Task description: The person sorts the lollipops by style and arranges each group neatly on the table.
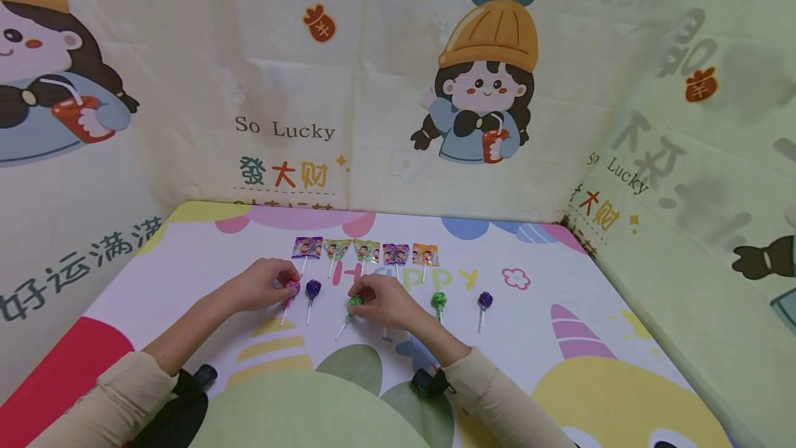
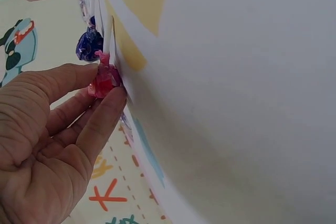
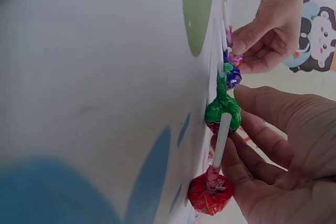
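At the left, my left hand (image 1: pixel 264 285) pinches the head of a pink-wrapped lollipop (image 2: pixel 105 81) between thumb and fingertip, the stick pointing toward me. Just right of it lies a dark purple lollipop (image 1: pixel 314 288). My right hand (image 1: pixel 387 303) has thumb and finger around the head of a green lollipop (image 3: pixel 223 111), close over the tabletop. Beside those right fingers, a red lollipop (image 3: pixel 211 192) shows in the right wrist view; in the head view its head is hidden behind the hand. Farther right lie another green lollipop (image 1: pixel 439 300) and a purple one (image 1: pixel 485 300).
Behind the hands runs a row of several flat-packed lollipops, among them a purple packet (image 1: pixel 307 247) and an orange packet (image 1: pixel 425 254). The printed tabletop (image 1: pixel 497 351) meets cartoon-patterned cloth walls (image 1: pixel 385 88) at the back and sides. Black wrist devices sit by both sleeves.
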### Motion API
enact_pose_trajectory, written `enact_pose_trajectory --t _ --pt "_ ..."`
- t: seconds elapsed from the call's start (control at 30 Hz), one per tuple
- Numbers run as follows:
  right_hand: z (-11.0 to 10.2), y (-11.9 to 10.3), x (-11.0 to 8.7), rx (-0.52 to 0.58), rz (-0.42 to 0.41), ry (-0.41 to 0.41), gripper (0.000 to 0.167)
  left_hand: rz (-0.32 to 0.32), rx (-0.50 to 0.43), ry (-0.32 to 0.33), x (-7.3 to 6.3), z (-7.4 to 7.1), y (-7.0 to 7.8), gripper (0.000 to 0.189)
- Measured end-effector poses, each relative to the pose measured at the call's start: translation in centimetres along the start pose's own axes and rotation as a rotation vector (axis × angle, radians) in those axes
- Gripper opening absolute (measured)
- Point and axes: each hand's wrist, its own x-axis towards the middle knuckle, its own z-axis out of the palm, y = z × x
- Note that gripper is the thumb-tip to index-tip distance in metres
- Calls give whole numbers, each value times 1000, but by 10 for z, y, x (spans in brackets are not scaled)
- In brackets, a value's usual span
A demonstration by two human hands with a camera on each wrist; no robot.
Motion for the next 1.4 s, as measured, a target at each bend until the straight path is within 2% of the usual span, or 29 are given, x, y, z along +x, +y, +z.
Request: enact_pose_trajectory --t 0.43,0.77,1.0,1.4 --pt "1 0 2 -39 -26 -15 14 0 -3 -1 1 -1 0 16" --pt "-1 1 6 -6 -35 -24 15 -2 10 -1 1 -1 -2 17" --pt "-4 -2 19 39 -61 -31 17 1 1 -2 1 0 -2 16" --pt "-3 -2 46 35 -131 -92 17 4 3 -2 3 0 -2 15"
